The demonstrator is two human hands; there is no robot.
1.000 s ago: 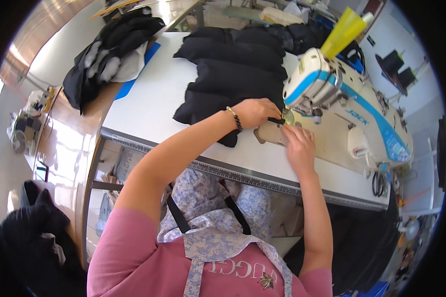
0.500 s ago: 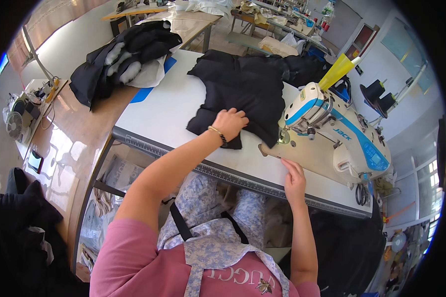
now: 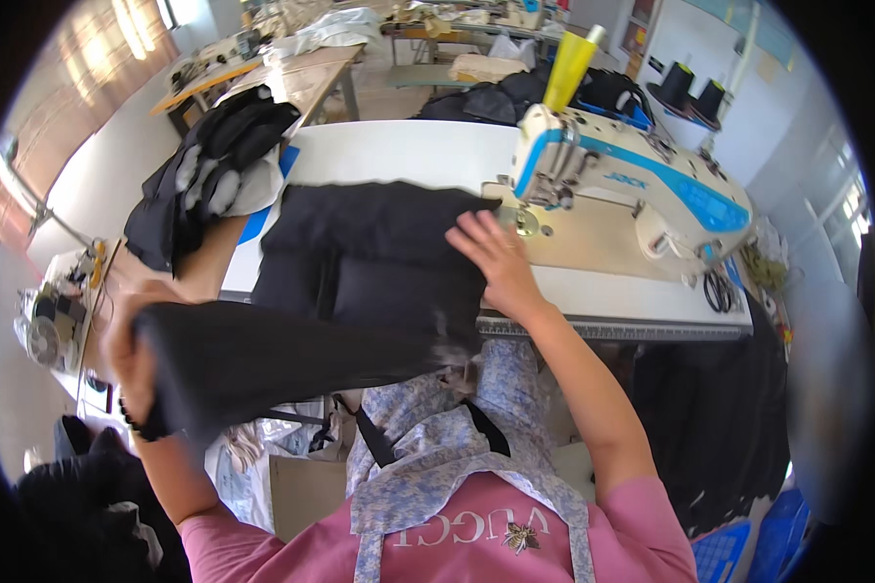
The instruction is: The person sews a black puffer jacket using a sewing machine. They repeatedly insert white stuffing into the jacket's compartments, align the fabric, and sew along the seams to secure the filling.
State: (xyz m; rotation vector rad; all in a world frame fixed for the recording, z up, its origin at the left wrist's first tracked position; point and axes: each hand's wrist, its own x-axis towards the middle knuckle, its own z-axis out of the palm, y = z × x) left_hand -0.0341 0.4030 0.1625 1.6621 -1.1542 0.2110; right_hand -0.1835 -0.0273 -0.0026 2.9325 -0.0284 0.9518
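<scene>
A black padded garment piece point(image 3: 389, 282) is spread over the front of the white sewing table point(image 3: 389, 146). One end of it is raised off the table on the left and hangs past the front edge. My left hand point(image 3: 134, 355), smeared by motion, is closed on that raised end. My right hand point(image 3: 496, 257) lies with its fingers stretched out at the garment's right edge, in front of the needle area. Just beyond that hand is the head of a white and blue sewing machine point(image 3: 642, 170); the garment's upper right corner reaches close to its needle plate.
A heap of black garments with white stuffing point(image 3: 214, 175) rests at the left. Behind the machine lies more black cloth point(image 3: 486, 102). Black thread cones point(image 3: 690, 92) stand at the right, a fan point(image 3: 44, 340) at far left. A ruler strip point(image 3: 603, 328) edges the table.
My left hand has swung left and toward me, pulling one end of the garment up off the table. My right hand has moved from the table edge onto the garment. The view has shifted.
</scene>
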